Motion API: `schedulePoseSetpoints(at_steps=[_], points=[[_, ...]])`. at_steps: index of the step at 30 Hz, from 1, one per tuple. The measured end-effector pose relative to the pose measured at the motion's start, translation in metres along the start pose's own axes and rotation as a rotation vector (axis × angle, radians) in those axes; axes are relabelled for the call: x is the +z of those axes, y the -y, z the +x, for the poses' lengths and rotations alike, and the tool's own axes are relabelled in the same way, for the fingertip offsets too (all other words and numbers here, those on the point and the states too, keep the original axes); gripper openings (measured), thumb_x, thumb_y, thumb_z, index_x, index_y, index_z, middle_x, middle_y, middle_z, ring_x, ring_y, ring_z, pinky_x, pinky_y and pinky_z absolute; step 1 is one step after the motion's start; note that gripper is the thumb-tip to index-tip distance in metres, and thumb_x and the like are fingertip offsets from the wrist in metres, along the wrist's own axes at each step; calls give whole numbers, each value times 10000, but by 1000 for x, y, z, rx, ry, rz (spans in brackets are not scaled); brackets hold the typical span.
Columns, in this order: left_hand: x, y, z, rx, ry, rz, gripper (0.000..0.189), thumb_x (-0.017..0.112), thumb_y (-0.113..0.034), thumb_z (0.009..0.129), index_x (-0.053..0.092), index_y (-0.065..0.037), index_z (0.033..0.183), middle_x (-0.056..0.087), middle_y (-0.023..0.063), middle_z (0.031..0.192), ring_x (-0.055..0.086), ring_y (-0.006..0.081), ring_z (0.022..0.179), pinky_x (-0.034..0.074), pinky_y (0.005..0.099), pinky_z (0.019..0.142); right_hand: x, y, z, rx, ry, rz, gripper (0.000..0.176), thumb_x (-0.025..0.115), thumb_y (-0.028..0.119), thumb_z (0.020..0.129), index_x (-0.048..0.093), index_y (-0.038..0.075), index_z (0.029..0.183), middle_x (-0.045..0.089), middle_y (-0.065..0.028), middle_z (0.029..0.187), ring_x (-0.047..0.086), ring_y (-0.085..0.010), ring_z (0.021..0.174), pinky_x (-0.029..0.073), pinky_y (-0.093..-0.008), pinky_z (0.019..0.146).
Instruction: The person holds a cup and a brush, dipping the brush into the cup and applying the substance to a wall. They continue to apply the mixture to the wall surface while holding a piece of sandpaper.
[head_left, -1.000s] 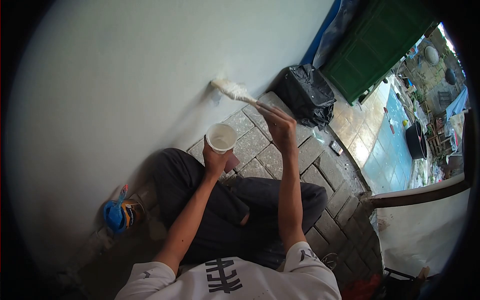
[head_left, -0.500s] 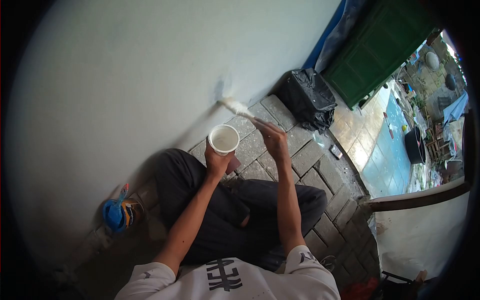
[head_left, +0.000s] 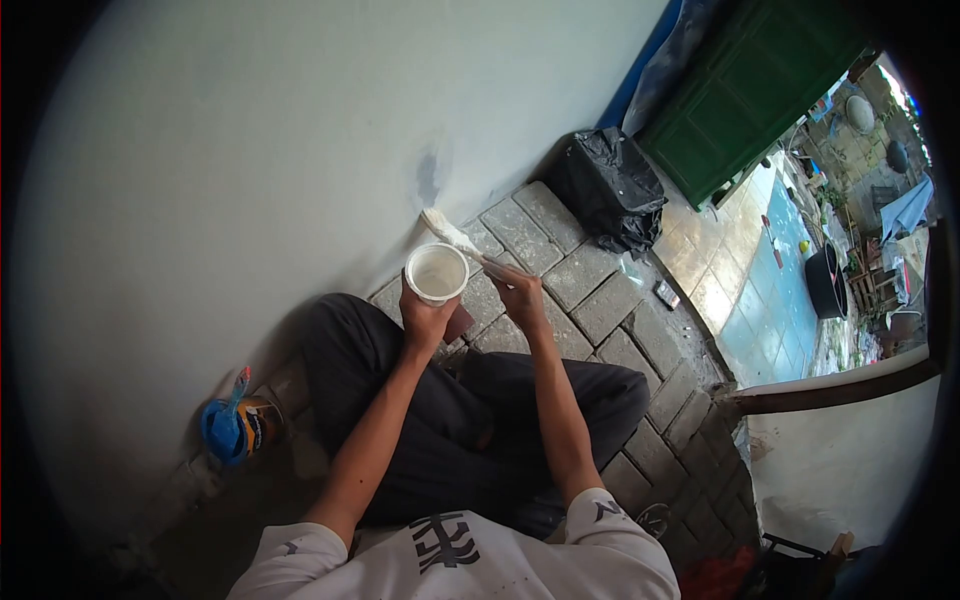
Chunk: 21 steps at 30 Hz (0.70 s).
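Observation:
My left hand point(head_left: 428, 322) is wrapped round a white plastic cup point(head_left: 437, 273), its open top facing up. The inside of the cup is pale, and I cannot make out how full it is. In my right hand point(head_left: 520, 298) is a paintbrush point(head_left: 449, 231), gripped by its handle. Its white-coated bristles are just past the cup's rim, near the foot of the wall. The white wall point(head_left: 250, 150) carries a grey patch point(head_left: 428, 178) a little above the brush tip.
Grey paving blocks point(head_left: 606, 303) cover the ground. A black plastic-wrapped bundle point(head_left: 612, 190) stands against the wall, near a green door point(head_left: 757, 90). To the left is a can with a blue top point(head_left: 225, 430). A small pack point(head_left: 667, 294) lies by the tiled floor's edge.
My right hand has drawn the paintbrush back from the wall, down and left toward the cup. More of the grey patch now shows. My left hand still holds the cup.

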<state>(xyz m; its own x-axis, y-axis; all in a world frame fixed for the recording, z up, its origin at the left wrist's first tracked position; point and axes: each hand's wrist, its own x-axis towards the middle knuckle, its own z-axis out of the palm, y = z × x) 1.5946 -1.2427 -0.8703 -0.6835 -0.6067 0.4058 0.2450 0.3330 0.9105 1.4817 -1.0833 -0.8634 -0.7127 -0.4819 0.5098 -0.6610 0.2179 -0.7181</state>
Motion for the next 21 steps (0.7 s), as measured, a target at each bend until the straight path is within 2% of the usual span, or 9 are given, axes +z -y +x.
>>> schedulePoseSetpoints(at_steps=[4,6,9,12,14,17,19,21], points=[[1,-7,1,-22,-7,-11,591,865,-40,729,569,-16,1241,695,136,1119,687,283,1035,536,380,916,-25,7,16,-128,-10,-66,258,712,2,889,747,32,1142,745,-146,1133,741,-289,980,586,-356,839],[1,-14,2,10,-24,7,543,855,-56,769,585,-2,1237,695,112,1132,685,229,1022,531,355,914,-37,32,33,-188,-11,-105,252,715,-11,881,749,27,1128,747,-144,1130,743,-284,975,588,-355,834],[1,-12,0,-99,-11,14,599,866,-53,720,574,-25,1242,695,130,1116,688,281,1031,534,377,918,-49,77,49,-168,-256,-51,246,729,-62,849,764,25,1075,751,-138,1132,748,-252,981,594,-338,821],[-1,-4,-2,-119,14,8,603,870,-66,716,576,-29,1241,697,126,1107,690,280,1021,536,373,911,-39,75,53,-199,-290,10,254,728,-55,852,766,30,1088,749,-136,1142,747,-255,987,594,-338,826],[-1,-5,-1,-113,35,43,605,866,-50,720,571,-26,1248,697,127,1104,689,278,1025,538,374,907,-27,59,42,-153,-149,-23,292,711,-40,869,764,68,1135,742,-143,1158,743,-269,1003,588,-357,855],[-2,-5,0,-27,26,-3,615,862,-26,717,564,-21,1254,692,132,1118,686,278,1034,537,379,915,-8,14,17,-81,-72,1,289,699,-28,878,760,70,1142,736,-152,1167,737,-278,1020,582,-361,869],[-2,-7,-1,0,3,19,614,862,-13,717,563,-17,1253,687,137,1138,684,276,1044,537,381,921,-9,6,10,-51,91,-19,272,701,-19,875,760,59,1130,739,-151,1156,735,-286,1025,581,-360,870],[-1,-6,-1,-10,4,8,611,862,-13,715,566,-17,1249,685,135,1143,684,276,1045,537,380,922,-10,2,7,-12,88,-16,263,723,-28,856,771,54,1101,747,-139,1143,739,-267,1024,585,-354,875]])
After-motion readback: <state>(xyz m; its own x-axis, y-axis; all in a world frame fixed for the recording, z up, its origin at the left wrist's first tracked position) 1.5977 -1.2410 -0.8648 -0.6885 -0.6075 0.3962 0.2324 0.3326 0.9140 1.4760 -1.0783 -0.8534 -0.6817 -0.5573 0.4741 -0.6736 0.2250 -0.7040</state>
